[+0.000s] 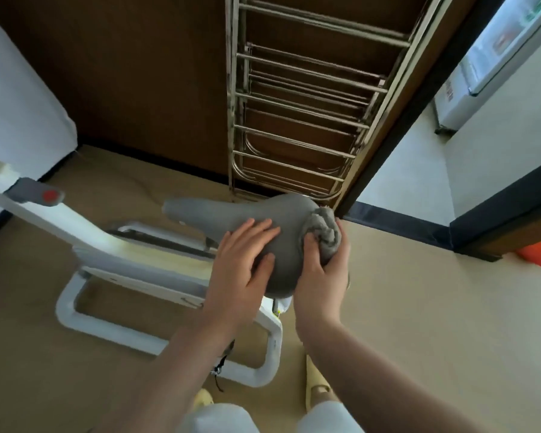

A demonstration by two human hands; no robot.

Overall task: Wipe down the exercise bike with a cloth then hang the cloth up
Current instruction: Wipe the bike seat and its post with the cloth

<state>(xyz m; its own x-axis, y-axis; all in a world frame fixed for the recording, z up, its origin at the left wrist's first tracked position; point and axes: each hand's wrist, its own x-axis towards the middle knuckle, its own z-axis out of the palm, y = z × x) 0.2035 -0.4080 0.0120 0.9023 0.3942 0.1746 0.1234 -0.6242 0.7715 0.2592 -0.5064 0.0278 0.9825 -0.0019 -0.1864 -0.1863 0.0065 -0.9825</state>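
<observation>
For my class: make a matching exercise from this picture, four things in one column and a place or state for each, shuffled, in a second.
1. bunched grey cloth
2. grey padded bike saddle
3. folded metal drying rack
4. left hand

A. leans against the brown wall
B. lies flat on the saddle
C. gripped by the right hand
D. tops the white bike frame

Pairs: 1-C, 2-D, 3-A, 4-B

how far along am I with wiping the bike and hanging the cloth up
Nothing is visibly finished. In hand: your right hand grips the bunched grey cloth against the saddle, left hand resting flat on it. Left: the white frame, then hanging the cloth, perhaps on the metal rack.
</observation>
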